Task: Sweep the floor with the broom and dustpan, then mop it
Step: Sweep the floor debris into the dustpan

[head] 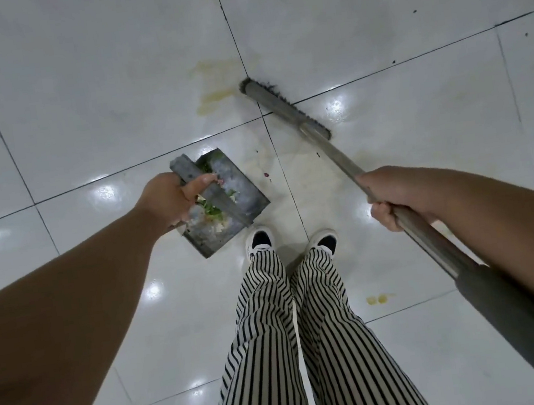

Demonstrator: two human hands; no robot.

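My left hand (170,203) grips the flat metal handle of a grey metal dustpan (240,189), which hangs in front of my feet with green and pale food scraps (212,211) inside it. My right hand (390,194) grips the metal pole of the broom (337,155). The broom's long grey brush head (284,108) rests on the white tiled floor (91,89) ahead, right of the dustpan. A grey foam sleeve (518,315) covers the pole's near end.
Yellowish stains (213,87) mark the tiles left of the brush head, and a smaller one (377,299) lies near my right leg. Tiny dark specks (267,175) dot the floor by the dustpan. My striped trousers (293,334) and shoes (260,240) stand below.
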